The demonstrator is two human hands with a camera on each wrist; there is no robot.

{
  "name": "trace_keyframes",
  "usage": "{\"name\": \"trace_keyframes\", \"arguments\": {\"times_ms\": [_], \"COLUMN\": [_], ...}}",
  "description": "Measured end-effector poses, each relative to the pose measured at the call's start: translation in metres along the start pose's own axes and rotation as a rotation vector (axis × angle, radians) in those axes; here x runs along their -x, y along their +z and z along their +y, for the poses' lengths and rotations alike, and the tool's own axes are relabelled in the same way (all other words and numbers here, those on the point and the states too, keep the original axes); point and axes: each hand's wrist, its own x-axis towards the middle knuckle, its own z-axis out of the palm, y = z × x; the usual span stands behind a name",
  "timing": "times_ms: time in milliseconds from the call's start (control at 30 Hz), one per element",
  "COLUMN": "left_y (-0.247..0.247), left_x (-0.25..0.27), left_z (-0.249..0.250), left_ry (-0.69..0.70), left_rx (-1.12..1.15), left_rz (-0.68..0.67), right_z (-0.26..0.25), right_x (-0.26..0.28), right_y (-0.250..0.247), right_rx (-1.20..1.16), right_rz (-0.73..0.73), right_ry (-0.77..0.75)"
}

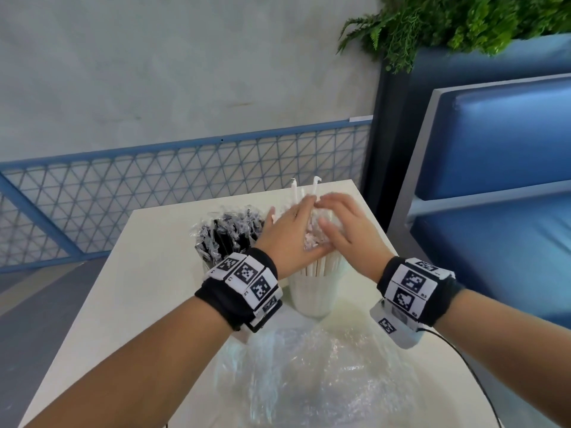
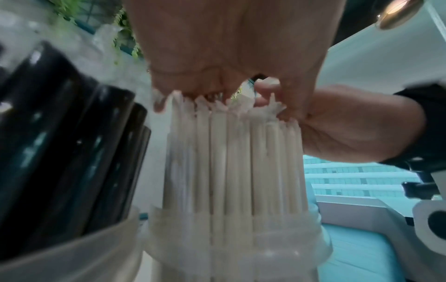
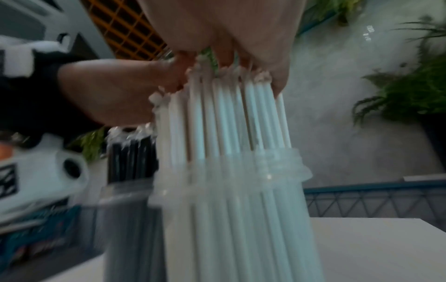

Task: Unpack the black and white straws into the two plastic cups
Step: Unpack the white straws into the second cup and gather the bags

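White straws (image 1: pixel 324 267) (image 2: pixel 231 162) (image 3: pixel 224 118) stand upright in a clear plastic cup (image 1: pixel 312 295) (image 2: pixel 241 248) (image 3: pixel 229 209) near the table's middle. Both hands lie over their wrapped tops. My left hand (image 1: pixel 287 233) (image 2: pixel 229 47) presses on them from the left with straight fingers. My right hand (image 1: pixel 346 223) (image 3: pixel 217 24) rests on them from the right, fingers lightly bent. Two straw tips stick up beyond the fingers. Black straws (image 1: pixel 228 236) (image 2: pixel 60 143) (image 3: pixel 131 158) in clear wrappers fill a second cup (image 2: pixel 72 257) just left, partly hidden by my left wrist.
A crumpled clear plastic bag (image 1: pixel 309 372) lies on the white table (image 1: pixel 154 273) in front of the cups. A blue padded bench (image 1: pixel 494 149) stands to the right, a blue mesh railing (image 1: pixel 185 186) behind the table, and a plant (image 1: pixel 448 23) at the upper right.
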Motion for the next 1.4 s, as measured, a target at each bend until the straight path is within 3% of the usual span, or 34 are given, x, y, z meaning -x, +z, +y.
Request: {"name": "trace_keyframes", "arguments": {"times_ms": [67, 167, 233, 300, 333, 367, 500, 567, 633, 733, 833, 867, 1067, 1200, 1300, 1400], "left_y": [-0.013, -0.024, -0.021, -0.014, -0.011, -0.008, -0.005, 0.003, 0.019, 0.040, 0.040, 0.040, 0.041, 0.023, 0.006, -0.001], "left_x": [-0.003, -0.021, -0.030, -0.031, -0.029, -0.028, -0.010, 0.003, 0.010, 0.014, 0.010, 0.008, 0.005, 0.003, 0.000, 0.001], "left_z": [0.002, 0.002, -0.002, 0.001, 0.003, 0.003, 0.003, 0.010, 0.013, -0.001, -0.011, -0.010, -0.002, 0.005, 0.013, 0.016], "left_ry": [0.009, -0.020, -0.104, -0.192, -0.222, -0.235, -0.223, -0.240, -0.329, -0.422, -0.313, -0.307, -0.389, -0.358, -0.240, -0.204], "left_rx": [-0.104, -0.068, -0.041, -0.060, -0.063, -0.032, 0.445, 0.677, 0.873, 1.105, 0.915, 0.838, 0.933, 1.065, 0.986, 0.803], "left_rz": [0.113, 0.205, 0.067, -0.179, -0.248, -0.235, 0.237, 0.364, 0.329, 0.149, -0.068, -0.085, 0.198, 0.404, 0.500, 0.484], "right_z": [-0.001, -0.002, 0.003, 0.008, 0.011, 0.013, 0.014, 0.016, 0.023, 0.032, 0.024, 0.020, 0.012, 0.003, -0.006, -0.010], "right_x": [-0.014, -0.043, -0.056, -0.057, -0.055, -0.052, -0.037, -0.023, -0.006, 0.010, 0.008, 0.007, 0.012, 0.001, -0.009, -0.011], "right_y": [-0.009, -0.016, -0.014, -0.010, -0.008, -0.008, -0.021, -0.026, -0.021, -0.012, -0.013, -0.010, 0.006, -0.003, -0.013, -0.016], "right_rx": [0.058, 0.118, 0.182, 0.280, 0.310, 0.309, -0.011, -0.208, -0.354, -0.600, -0.453, -0.368, -0.372, -0.643, -0.671, -0.478], "right_rz": [0.111, -0.008, -0.185, -0.426, -0.519, -0.549, -0.335, -0.248, -0.285, -0.382, -0.495, -0.494, -0.159, -0.020, 0.012, 0.081], "right_ry": [-0.044, -0.022, 0.046, 0.138, 0.175, 0.197, 0.270, 0.299, 0.355, 0.463, 0.404, 0.377, 0.432, 0.411, 0.307, 0.268]}}
